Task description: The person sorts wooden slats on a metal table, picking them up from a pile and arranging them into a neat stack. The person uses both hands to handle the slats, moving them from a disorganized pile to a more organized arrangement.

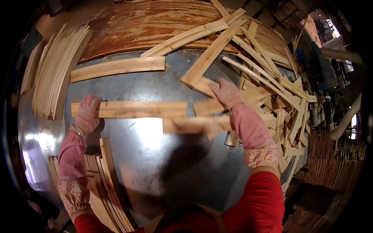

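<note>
A flat wooden board (143,110) lies crosswise on the metal tabletop, and my left hand (88,112) is closed over its left end. Farther right, my right hand (226,92), slightly blurred, grips the end of a wooden slat (203,86) near the edge of a jumbled heap. Touching that slat's other end is a longer slat (213,54) that slants away to the far right. Beneath my right forearm another board (194,125) lies just nearer than the one under my left hand. One more board (118,68) rests farther back.
Neat stacks of slats stand at the far left (60,72) and near left (110,182). The loose wood heap (289,112) covers the table's right side. A worn plywood sheet (128,23) spans the back. Bundled thin sticks (322,178) are beyond the right edge.
</note>
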`<state>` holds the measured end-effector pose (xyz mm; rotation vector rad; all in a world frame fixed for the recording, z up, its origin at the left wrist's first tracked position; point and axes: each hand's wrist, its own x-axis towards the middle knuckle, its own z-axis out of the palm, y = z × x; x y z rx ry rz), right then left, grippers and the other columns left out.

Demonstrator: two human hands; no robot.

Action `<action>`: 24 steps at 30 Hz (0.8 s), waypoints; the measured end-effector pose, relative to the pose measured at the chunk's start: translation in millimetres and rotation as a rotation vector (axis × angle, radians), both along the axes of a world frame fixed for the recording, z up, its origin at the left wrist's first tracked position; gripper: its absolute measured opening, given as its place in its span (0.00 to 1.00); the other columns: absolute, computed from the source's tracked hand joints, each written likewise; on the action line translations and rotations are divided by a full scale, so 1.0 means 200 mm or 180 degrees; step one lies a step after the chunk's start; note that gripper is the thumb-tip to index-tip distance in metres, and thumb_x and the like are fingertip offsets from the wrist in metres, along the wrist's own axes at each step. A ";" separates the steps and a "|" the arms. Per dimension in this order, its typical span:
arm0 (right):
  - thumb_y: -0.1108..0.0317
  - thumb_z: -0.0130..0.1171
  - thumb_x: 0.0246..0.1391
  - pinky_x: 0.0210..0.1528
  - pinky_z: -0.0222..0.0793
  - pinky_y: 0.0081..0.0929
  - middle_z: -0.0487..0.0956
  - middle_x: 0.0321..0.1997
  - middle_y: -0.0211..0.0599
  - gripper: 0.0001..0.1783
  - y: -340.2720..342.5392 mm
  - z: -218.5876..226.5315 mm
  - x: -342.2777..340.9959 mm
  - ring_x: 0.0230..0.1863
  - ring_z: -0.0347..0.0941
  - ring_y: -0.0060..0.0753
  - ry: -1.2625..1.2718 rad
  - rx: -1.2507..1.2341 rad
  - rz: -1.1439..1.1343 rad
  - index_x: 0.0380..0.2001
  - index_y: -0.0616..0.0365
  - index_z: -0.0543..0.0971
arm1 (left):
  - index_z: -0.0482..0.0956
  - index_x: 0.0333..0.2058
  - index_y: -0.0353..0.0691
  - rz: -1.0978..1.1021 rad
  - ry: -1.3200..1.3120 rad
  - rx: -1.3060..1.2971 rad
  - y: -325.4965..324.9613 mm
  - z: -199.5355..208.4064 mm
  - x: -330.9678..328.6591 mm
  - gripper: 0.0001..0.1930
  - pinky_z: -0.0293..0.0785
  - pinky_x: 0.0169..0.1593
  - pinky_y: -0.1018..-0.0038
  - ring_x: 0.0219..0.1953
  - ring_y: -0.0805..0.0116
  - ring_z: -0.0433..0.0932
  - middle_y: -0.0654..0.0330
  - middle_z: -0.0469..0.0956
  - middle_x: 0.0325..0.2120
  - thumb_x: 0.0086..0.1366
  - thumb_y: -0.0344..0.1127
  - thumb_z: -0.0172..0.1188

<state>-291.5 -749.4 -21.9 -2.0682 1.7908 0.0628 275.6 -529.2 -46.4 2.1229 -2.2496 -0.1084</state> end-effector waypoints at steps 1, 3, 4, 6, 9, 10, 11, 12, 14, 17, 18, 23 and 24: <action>0.30 0.54 0.66 0.67 0.72 0.47 0.84 0.60 0.61 0.44 0.08 0.02 -0.08 0.64 0.79 0.61 0.0013 0.0016 0.0127 0.65 0.59 0.79 | 0.75 0.59 0.43 -0.0204 0.0040 -0.0147 0.01 0.03 0.02 0.30 0.68 0.70 0.52 0.65 0.42 0.71 0.50 0.75 0.58 0.54 0.24 0.64; 0.29 0.53 0.66 0.68 0.71 0.47 0.84 0.60 0.61 0.45 0.16 0.05 -0.18 0.64 0.78 0.61 -0.0111 0.0422 0.0000 0.65 0.60 0.79 | 0.74 0.60 0.43 -0.0179 0.0086 -0.0137 -0.06 0.18 -0.06 0.31 0.66 0.72 0.53 0.67 0.42 0.70 0.50 0.73 0.62 0.54 0.23 0.64; 0.28 0.53 0.66 0.68 0.71 0.46 0.84 0.60 0.61 0.46 0.18 0.07 -0.20 0.65 0.78 0.61 -0.0166 0.0630 -0.0071 0.65 0.61 0.79 | 0.73 0.60 0.43 -0.0173 0.0119 -0.0125 -0.12 0.21 -0.09 0.32 0.65 0.73 0.53 0.67 0.42 0.69 0.50 0.72 0.64 0.54 0.22 0.64; 0.29 0.53 0.66 0.68 0.71 0.44 0.83 0.61 0.61 0.45 0.14 0.07 -0.16 0.66 0.78 0.58 -0.0822 0.0276 -0.0459 0.66 0.61 0.79 | 0.72 0.63 0.42 -0.0052 0.0140 -0.0474 -0.29 0.19 -0.08 0.34 0.63 0.75 0.54 0.71 0.42 0.67 0.50 0.69 0.69 0.54 0.23 0.64; 0.32 0.56 0.65 0.67 0.71 0.43 0.85 0.60 0.60 0.44 -0.12 -0.15 -0.06 0.65 0.79 0.57 -0.1471 -0.0220 -0.0965 0.66 0.62 0.79 | 0.70 0.67 0.42 0.0283 0.0095 -0.0499 -0.63 0.16 -0.15 0.38 0.60 0.78 0.55 0.75 0.43 0.63 0.50 0.64 0.74 0.55 0.24 0.65; 0.34 0.59 0.64 0.67 0.71 0.42 0.85 0.59 0.59 0.44 -0.19 -0.18 0.00 0.64 0.80 0.58 -0.1235 -0.0258 -0.1105 0.66 0.63 0.79 | 0.69 0.68 0.42 0.0399 0.0076 -0.0423 -0.76 0.14 -0.19 0.39 0.59 0.79 0.55 0.76 0.43 0.61 0.50 0.62 0.76 0.55 0.24 0.66; 0.36 0.61 0.64 0.66 0.72 0.42 0.86 0.57 0.57 0.43 -0.24 -0.20 0.08 0.62 0.81 0.57 -0.1629 -0.0084 -0.1096 0.65 0.64 0.79 | 0.67 0.71 0.42 0.0520 -0.0077 -0.0089 -0.82 0.13 -0.18 0.42 0.57 0.80 0.56 0.80 0.45 0.57 0.52 0.59 0.78 0.54 0.25 0.67; 0.38 0.64 0.63 0.64 0.73 0.42 0.87 0.55 0.56 0.42 -0.25 -0.22 0.15 0.59 0.82 0.56 -0.1999 0.0092 -0.1117 0.65 0.65 0.79 | 0.67 0.71 0.42 0.0528 -0.0283 0.0067 -0.88 0.08 -0.18 0.43 0.57 0.80 0.56 0.80 0.46 0.57 0.52 0.59 0.78 0.54 0.25 0.67; 0.43 0.68 0.61 0.60 0.75 0.40 0.88 0.52 0.53 0.39 -0.27 -0.22 0.26 0.55 0.84 0.51 -0.2539 0.0332 -0.1363 0.62 0.67 0.80 | 0.67 0.71 0.42 0.0584 -0.0701 0.0396 -0.96 -0.03 -0.16 0.43 0.58 0.80 0.57 0.80 0.46 0.56 0.52 0.60 0.78 0.54 0.26 0.68; 0.52 0.70 0.62 0.49 0.79 0.33 0.88 0.44 0.44 0.28 -0.24 -0.29 0.31 0.44 0.84 0.31 -0.3249 0.0093 -0.1742 0.55 0.66 0.83 | 0.65 0.73 0.42 0.0713 -0.0199 0.0643 -0.98 0.14 -0.27 0.44 0.64 0.76 0.59 0.76 0.46 0.64 0.48 0.69 0.72 0.56 0.30 0.68; 0.54 0.70 0.63 0.49 0.78 0.32 0.88 0.44 0.43 0.27 -0.23 -0.33 0.29 0.44 0.84 0.30 -0.3613 0.0097 -0.1799 0.55 0.66 0.84 | 0.65 0.74 0.42 0.0756 -0.0099 0.0764 -0.99 0.17 -0.31 0.44 0.66 0.76 0.59 0.75 0.47 0.66 0.47 0.71 0.71 0.57 0.31 0.68; 0.59 0.68 0.65 0.51 0.76 0.30 0.87 0.46 0.36 0.23 -0.21 -0.43 0.25 0.45 0.81 0.29 -0.4217 0.0063 -0.1832 0.55 0.66 0.83 | 0.66 0.71 0.38 0.0881 0.0839 -0.0241 -1.25 0.34 -0.66 0.42 0.77 0.64 0.55 0.62 0.42 0.80 0.40 0.79 0.60 0.59 0.38 0.70; 0.59 0.68 0.65 0.52 0.76 0.29 0.87 0.46 0.36 0.23 -0.22 -0.42 0.25 0.45 0.81 0.28 -0.4153 0.0023 -0.1824 0.55 0.66 0.83 | 0.65 0.71 0.37 0.0837 0.1031 -0.0243 -1.35 0.39 -0.80 0.42 0.79 0.63 0.54 0.60 0.41 0.82 0.39 0.80 0.60 0.59 0.40 0.71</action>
